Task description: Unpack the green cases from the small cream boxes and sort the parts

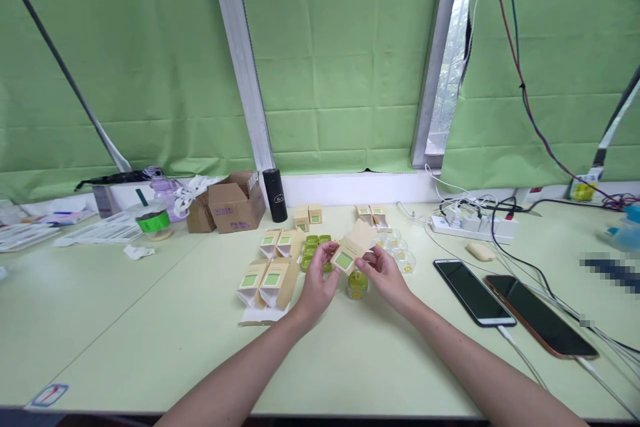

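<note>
Both my hands hold a small tan carton with a green label above the middle of the pale green table. My left hand grips its left lower corner with curled fingers. My right hand pinches its right side. A small green-topped jar stands on the table just under the carton, between my hands. Several open tan cartons lie to the left of my left hand. Green lids and clear jars sit behind the hands.
Two phones lie at the right on charging cables, with a power strip behind them. A brown cardboard box, black cylinder and drink cup stand at the back left. Green curtains hang behind.
</note>
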{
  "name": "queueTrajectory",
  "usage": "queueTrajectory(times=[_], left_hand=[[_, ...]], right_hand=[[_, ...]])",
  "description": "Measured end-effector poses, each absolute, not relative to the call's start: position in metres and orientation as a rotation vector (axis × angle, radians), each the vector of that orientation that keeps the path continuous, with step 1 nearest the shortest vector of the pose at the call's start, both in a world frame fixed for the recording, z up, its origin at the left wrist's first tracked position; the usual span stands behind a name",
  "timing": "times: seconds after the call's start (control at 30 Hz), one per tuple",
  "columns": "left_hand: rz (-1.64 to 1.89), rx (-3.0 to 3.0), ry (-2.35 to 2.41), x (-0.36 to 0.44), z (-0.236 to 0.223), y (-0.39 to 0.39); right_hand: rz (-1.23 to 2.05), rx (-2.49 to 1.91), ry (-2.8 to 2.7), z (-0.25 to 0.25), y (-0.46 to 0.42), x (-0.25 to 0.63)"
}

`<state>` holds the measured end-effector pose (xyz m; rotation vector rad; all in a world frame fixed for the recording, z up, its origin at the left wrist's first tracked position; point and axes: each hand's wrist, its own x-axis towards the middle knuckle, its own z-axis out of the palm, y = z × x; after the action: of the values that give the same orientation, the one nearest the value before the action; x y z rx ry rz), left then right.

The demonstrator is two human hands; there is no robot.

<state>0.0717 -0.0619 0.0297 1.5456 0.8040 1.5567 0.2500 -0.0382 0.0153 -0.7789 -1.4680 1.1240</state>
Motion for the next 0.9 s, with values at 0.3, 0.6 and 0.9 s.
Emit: queueTrajectory(times=[0.3, 0.6, 0.9], left_hand=[[1.553, 1.553, 0.798, 0.072, 0.030, -0.061], [1.557, 1.573, 0.806, 0.070, 0.027, -0.061], [1.508, 1.627, 0.849, 0.072, 0.026, -0.061]], right_hand=[[1.192, -0.769, -1.422, 0.016, -0.038, 0.250], [1.223, -0.765, -1.407, 0.020, -0.040, 0.249], [1.172, -0.829, -1.360, 0.027, -0.042, 0.250]])
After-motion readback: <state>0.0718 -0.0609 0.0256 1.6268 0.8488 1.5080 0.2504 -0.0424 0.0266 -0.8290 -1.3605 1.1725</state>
